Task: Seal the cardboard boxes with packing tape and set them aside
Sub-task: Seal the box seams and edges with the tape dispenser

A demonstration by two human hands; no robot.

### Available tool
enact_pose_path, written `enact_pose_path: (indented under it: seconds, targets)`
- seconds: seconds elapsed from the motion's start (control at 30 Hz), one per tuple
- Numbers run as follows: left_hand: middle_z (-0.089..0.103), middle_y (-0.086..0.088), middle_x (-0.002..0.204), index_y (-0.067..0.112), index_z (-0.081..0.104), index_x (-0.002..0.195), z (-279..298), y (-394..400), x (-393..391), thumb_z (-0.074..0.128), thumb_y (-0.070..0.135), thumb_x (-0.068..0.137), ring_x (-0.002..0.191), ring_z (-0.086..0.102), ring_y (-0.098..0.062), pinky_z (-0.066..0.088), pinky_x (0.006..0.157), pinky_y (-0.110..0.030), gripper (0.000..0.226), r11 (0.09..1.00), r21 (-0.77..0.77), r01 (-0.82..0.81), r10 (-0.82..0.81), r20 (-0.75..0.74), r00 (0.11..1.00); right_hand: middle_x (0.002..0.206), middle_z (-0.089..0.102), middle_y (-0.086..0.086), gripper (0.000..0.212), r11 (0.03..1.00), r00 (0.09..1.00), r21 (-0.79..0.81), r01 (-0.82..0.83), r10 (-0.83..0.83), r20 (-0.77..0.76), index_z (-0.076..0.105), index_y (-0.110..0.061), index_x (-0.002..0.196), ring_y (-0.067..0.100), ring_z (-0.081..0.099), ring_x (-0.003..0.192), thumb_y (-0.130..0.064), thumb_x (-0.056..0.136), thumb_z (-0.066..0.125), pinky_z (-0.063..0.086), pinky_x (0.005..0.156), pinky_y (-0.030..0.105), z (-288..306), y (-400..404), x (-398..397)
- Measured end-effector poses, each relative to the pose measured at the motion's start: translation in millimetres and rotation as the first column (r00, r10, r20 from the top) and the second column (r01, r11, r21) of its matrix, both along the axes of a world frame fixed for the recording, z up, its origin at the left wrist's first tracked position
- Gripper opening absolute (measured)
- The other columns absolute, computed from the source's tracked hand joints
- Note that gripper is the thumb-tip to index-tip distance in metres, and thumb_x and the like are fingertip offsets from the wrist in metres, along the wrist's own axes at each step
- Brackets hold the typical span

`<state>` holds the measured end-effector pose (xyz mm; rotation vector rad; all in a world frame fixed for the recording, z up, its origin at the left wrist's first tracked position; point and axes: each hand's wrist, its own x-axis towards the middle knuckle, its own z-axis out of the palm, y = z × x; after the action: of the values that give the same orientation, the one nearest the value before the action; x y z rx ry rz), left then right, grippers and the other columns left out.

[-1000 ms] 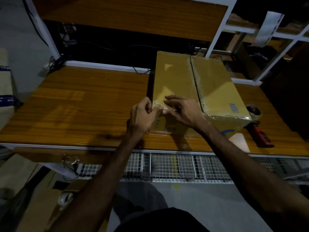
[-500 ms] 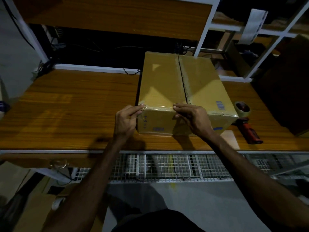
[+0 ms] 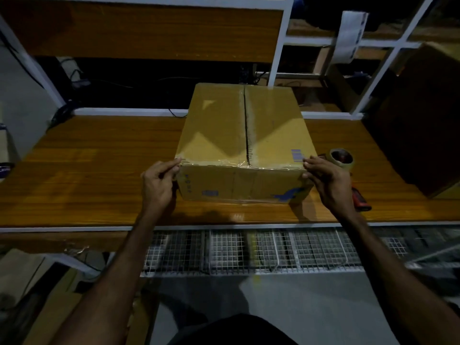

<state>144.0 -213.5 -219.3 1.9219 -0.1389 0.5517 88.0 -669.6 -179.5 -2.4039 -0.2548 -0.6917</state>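
Observation:
A closed brown cardboard box [image 3: 224, 125] sits on the wooden table [image 3: 94, 170], its top seam running away from me. Clear tape lies along its near top edge. My left hand [image 3: 159, 181] is at the box's near left corner, fingertips pressing the tape end there. At the near right corner, my right hand [image 3: 326, 181] has its fingers spread against the box. A tape dispenser with a red handle [image 3: 361, 199] and its tape roll [image 3: 341, 158] lies on the table just right of the box, partly behind my right hand.
A dark brown box [image 3: 423, 125] stands at the table's right end. White shelf frames [image 3: 281, 46] rise behind the table, with a paper label roll [image 3: 349, 33] hanging above. A wire mesh rack [image 3: 249, 250] runs under the table edge. Cardboard [image 3: 22, 272] lies lower left.
The box has turned square to me. My hands slid apart along the taped near edge, from the middle out to the two corners.

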Motion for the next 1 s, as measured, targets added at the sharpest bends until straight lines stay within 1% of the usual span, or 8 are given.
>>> enact_pose_path:
  seconds: [0.23, 0.47, 0.5, 0.6, 0.73, 0.8, 0.9, 1.0]
  targets:
    - [0.068, -0.013, 0.105, 0.023, 0.076, 0.119, 3, -13, -10, 0.063, -0.001, 0.100, 0.094, 0.065, -0.033, 0.062, 0.073, -0.052, 0.033, 0.994, -0.042, -0.098, 0.098, -0.009, 0.995, 0.144, 0.065, 0.017, 0.034, 0.997, 1.000, 0.079, -0.010, 0.010, 0.006, 0.072, 0.001, 0.131, 0.028, 0.059, 0.139, 0.008, 0.098, 0.066, 0.053, 0.112, 0.037, -10, -5, -11]
    - [0.062, 0.015, 0.103, 0.025, 0.070, 0.129, 9, -29, -24, 0.060, -0.005, 0.100, 0.091, 0.060, -0.004, 0.058, 0.071, -0.030, 0.043, 0.985, 0.038, -0.166, 0.165, 0.016, 0.986, 0.156, 0.052, 0.017, 0.051, 0.997, 1.000, 0.077, 0.000, -0.002, 0.025, 0.063, -0.005, 0.145, 0.011, 0.044, 0.142, 0.011, 0.096, 0.062, 0.038, 0.115, 0.013, -21, -3, -20]
    - [0.063, 0.012, 0.104, 0.023, 0.069, 0.132, 10, -29, -26, 0.062, -0.005, 0.098, 0.094, 0.060, -0.007, 0.058, 0.074, -0.027, 0.045, 0.984, 0.075, -0.161, 0.161, 0.009, 0.987, 0.156, 0.052, 0.017, 0.053, 0.996, 1.000, 0.087, 0.014, -0.015, 0.016, 0.063, -0.005, 0.144, 0.011, 0.043, 0.143, 0.013, 0.094, 0.063, 0.038, 0.115, 0.014, -20, 0, -20]
    - [0.067, -0.006, 0.111, 0.010, 0.066, 0.137, 10, -25, -28, 0.070, -0.008, 0.091, 0.100, 0.063, -0.020, 0.056, 0.080, -0.027, 0.050, 0.955, 0.259, -0.143, 0.130, 0.068, 0.989, 0.155, 0.052, 0.016, 0.057, 0.996, 0.998, 0.068, 0.063, -0.062, -0.019, 0.063, -0.004, 0.143, 0.025, 0.049, 0.142, 0.016, 0.089, 0.068, 0.044, 0.116, 0.038, -20, 8, -20]
    - [0.065, -0.017, 0.111, 0.003, 0.060, 0.131, 10, -20, -25, 0.072, -0.007, 0.090, 0.095, 0.063, -0.030, 0.060, 0.075, -0.046, 0.043, 0.846, 0.509, -0.159, 0.098, 0.145, 0.985, 0.150, 0.048, 0.013, 0.063, 0.978, 0.974, -0.066, 0.196, -0.202, -0.104, 0.061, -0.010, 0.139, 0.036, 0.057, 0.128, 0.010, 0.081, 0.076, 0.059, 0.094, 0.050, -16, 18, -20]
    - [0.062, -0.016, 0.110, 0.006, 0.055, 0.128, 15, -17, -26, 0.075, -0.003, 0.089, 0.090, 0.060, -0.026, 0.060, 0.070, -0.051, 0.044, 0.811, 0.573, -0.118, 0.052, 0.129, 0.990, 0.143, 0.050, 0.017, 0.060, 0.954, 0.955, -0.166, 0.250, -0.271, -0.119, 0.060, -0.009, 0.133, 0.039, 0.054, 0.127, 0.002, 0.077, 0.079, 0.054, 0.101, 0.057, -12, 24, -17]
    - [0.055, -0.012, 0.118, 0.014, 0.047, 0.129, 18, -12, -23, 0.091, 0.021, 0.078, 0.097, 0.058, -0.026, 0.060, 0.076, -0.049, 0.068, 0.734, 0.677, -0.055, 0.072, 0.003, 0.997, 0.137, 0.054, 0.017, 0.052, 0.906, 0.945, -0.318, 0.281, -0.319, -0.072, 0.062, -0.013, 0.124, 0.038, 0.050, 0.129, -0.016, 0.077, 0.083, 0.035, 0.118, 0.066, -8, 38, -12]
    - [0.050, -0.014, 0.122, 0.014, 0.055, 0.122, 26, -22, -23, 0.089, 0.051, 0.073, 0.105, 0.051, -0.030, 0.053, 0.085, -0.045, 0.071, 0.627, 0.752, -0.203, 0.145, 0.143, 0.979, 0.151, 0.051, 0.012, 0.050, 0.929, 0.983, -0.329, 0.168, -0.184, -0.016, 0.063, -0.019, 0.132, 0.032, 0.046, 0.142, -0.027, 0.084, 0.074, 0.019, 0.127, 0.068, -1, 81, -7]
